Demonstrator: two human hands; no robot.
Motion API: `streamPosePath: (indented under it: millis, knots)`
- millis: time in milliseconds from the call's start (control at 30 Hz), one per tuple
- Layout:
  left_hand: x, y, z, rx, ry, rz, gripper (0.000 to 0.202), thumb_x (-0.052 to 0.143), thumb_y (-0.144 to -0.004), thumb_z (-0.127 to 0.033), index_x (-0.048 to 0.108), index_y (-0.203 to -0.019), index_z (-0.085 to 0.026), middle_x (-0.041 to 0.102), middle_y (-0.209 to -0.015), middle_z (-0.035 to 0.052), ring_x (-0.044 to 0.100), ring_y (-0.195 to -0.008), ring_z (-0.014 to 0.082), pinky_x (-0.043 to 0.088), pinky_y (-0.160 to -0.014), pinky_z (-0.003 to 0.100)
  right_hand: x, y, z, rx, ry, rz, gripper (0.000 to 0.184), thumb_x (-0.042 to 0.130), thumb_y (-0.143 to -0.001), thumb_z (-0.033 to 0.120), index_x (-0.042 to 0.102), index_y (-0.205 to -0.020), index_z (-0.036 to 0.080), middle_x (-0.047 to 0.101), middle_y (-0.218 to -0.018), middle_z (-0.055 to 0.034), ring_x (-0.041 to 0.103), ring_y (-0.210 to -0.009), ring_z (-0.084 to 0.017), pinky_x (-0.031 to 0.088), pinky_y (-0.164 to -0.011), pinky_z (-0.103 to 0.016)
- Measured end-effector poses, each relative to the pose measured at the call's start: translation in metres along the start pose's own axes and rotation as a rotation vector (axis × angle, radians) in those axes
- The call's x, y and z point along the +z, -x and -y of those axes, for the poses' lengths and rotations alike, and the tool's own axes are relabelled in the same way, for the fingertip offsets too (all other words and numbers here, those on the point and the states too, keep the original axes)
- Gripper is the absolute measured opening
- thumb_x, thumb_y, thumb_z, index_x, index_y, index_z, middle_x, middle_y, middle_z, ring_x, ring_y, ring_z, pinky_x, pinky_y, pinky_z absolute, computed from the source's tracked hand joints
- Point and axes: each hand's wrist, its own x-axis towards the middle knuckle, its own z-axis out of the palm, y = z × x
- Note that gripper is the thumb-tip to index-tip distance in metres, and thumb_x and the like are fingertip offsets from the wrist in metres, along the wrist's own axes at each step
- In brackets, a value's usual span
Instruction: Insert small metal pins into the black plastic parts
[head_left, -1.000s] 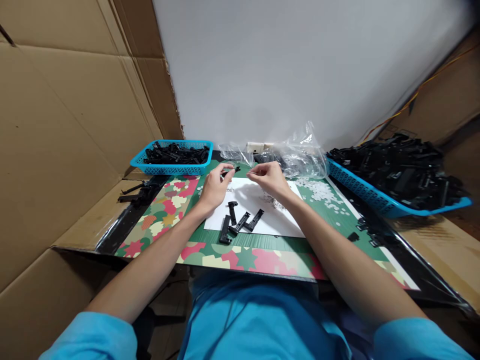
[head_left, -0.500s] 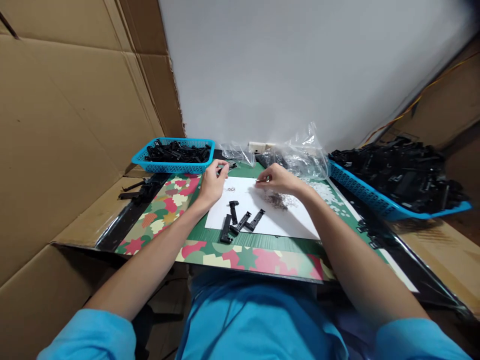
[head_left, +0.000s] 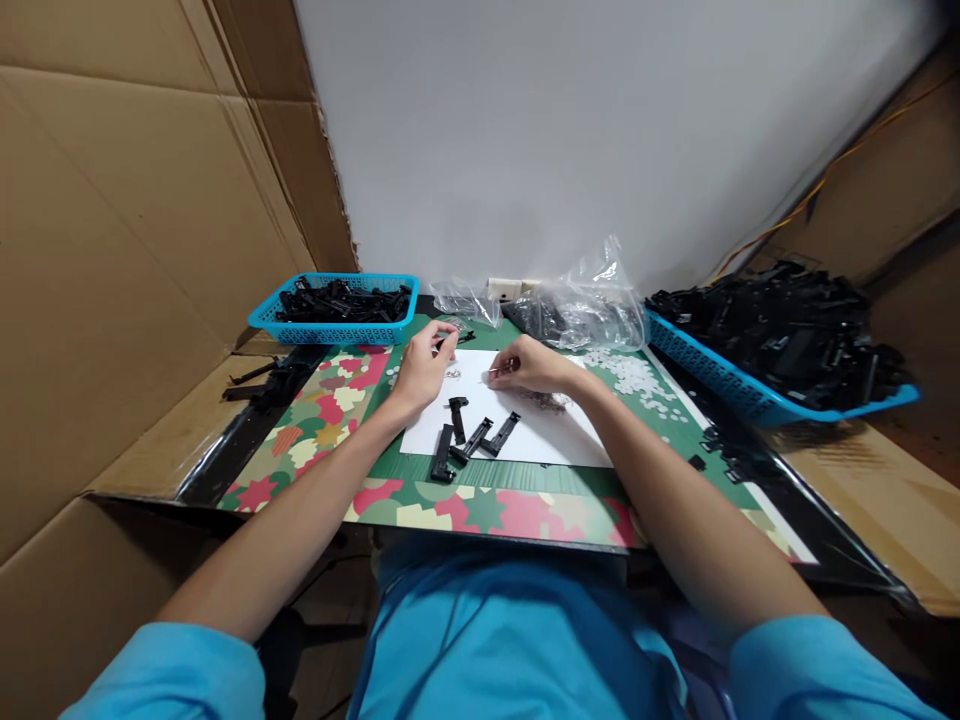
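My left hand (head_left: 422, 368) is pinched on a small black plastic part (head_left: 452, 340) at the far left edge of a white sheet (head_left: 525, 435). My right hand (head_left: 529, 366) is closed in a pinch on a thin metal piece too small to name, just right of the left hand, over the sheet. Several black plastic clips (head_left: 469, 438) lie on the near part of the sheet. A small heap of tiny metal springs (head_left: 553, 401) lies by my right wrist.
A blue basket (head_left: 330, 325) of black parts stands far left, a larger blue basket (head_left: 757, 395) heaped with black parts on the right. Clear plastic bags (head_left: 581, 310) sit at the back. White pellets (head_left: 637, 380) are scattered on the patterned mat (head_left: 480, 505). Cardboard walls the left.
My right hand has come back left from the spring heap toward my left hand. The left hand has stayed at the sheet's far left edge. The view has shifted slightly.
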Motion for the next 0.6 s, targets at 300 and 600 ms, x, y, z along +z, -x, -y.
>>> streamPosePath:
  millis: [300,600]
  knots:
    - [-0.012,-0.011,0.007,-0.002,-0.021,-0.12,0.023,0.061,-0.105,-0.041,0.07,-0.109,-0.02,0.065,-0.076,0.0013,0.057,-0.063,0.0137,0.04,-0.057,0.024,0.007,-0.016,0.022,-0.013,-0.01,-0.201,0.024,0.072,-0.094,0.034,0.089,-0.097,0.017,0.083,-0.098,-0.0122,0.068,-0.082,-0.022,0.05,-0.072,-0.034]
    - [-0.006,-0.006,0.007,-0.005,0.011,-0.044,0.022,0.065,-0.1,-0.036,0.071,-0.114,-0.02,0.07,-0.084,0.0042,0.063,-0.07,0.0159,0.047,-0.059,0.025,-0.042,0.033,-0.026,0.152,0.037,-0.143,0.033,0.08,-0.086,0.049,0.086,-0.084,0.016,0.067,-0.069,-0.0044,0.045,-0.058,-0.013,0.031,-0.057,-0.034]
